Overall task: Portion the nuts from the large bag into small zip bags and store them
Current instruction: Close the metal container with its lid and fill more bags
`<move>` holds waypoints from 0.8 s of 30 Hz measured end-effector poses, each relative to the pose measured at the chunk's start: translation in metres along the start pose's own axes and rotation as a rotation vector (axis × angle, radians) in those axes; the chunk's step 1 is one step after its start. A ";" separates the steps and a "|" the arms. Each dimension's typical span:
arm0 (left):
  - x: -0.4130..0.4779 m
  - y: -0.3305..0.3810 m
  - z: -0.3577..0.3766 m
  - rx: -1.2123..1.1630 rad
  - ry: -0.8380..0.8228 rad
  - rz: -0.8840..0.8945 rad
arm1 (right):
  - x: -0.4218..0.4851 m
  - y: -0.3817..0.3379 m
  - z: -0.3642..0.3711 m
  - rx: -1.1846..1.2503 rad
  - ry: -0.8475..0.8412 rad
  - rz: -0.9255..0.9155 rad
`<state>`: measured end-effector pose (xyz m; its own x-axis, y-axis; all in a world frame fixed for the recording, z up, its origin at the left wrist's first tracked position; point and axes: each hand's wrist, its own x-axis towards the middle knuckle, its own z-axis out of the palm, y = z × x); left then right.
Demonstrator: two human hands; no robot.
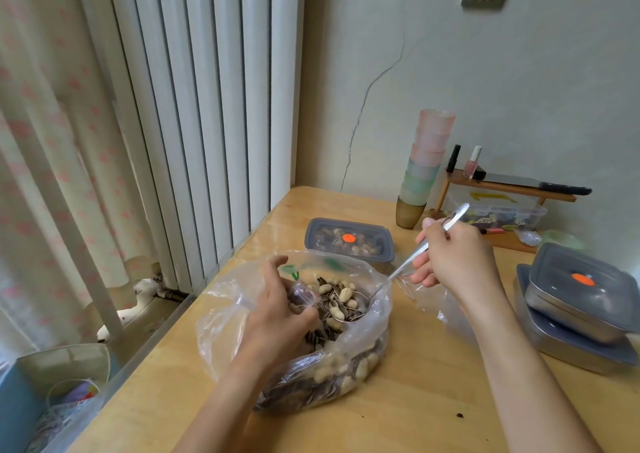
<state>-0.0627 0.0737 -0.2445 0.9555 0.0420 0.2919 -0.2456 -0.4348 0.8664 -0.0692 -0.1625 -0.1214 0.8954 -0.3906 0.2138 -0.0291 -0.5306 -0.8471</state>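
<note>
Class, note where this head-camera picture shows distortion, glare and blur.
Head view: the wide lens bends the radiator and curtain lines. Head view: daylight glares off the table near the lidded box and glints on the spoon. Head view: the curtain looks soft, the nuts sharp.

Lidded box (387, 242) behind bag (221, 298); seemingly stacked boxes (581, 302) right.

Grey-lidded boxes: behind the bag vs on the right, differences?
The far box behind the bag lies flat on the table; the right box is stacked askew on another container. Peanuts show through the far lid; the right box's contents are hidden. Both have grey lids with orange dots.
</note>
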 end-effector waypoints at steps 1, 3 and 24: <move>0.001 0.000 0.000 -0.004 0.027 -0.005 | 0.000 0.000 0.001 0.000 -0.009 0.002; 0.001 0.001 -0.001 -0.007 0.055 -0.004 | 0.000 0.000 0.002 0.025 -0.012 0.025; -0.002 0.011 -0.003 -0.019 0.036 -0.018 | 0.000 0.000 0.001 -0.038 -0.069 -0.002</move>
<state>-0.0683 0.0712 -0.2342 0.9533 0.0825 0.2906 -0.2319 -0.4166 0.8790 -0.0687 -0.1622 -0.1216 0.9240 -0.3373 0.1804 -0.0430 -0.5602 -0.8272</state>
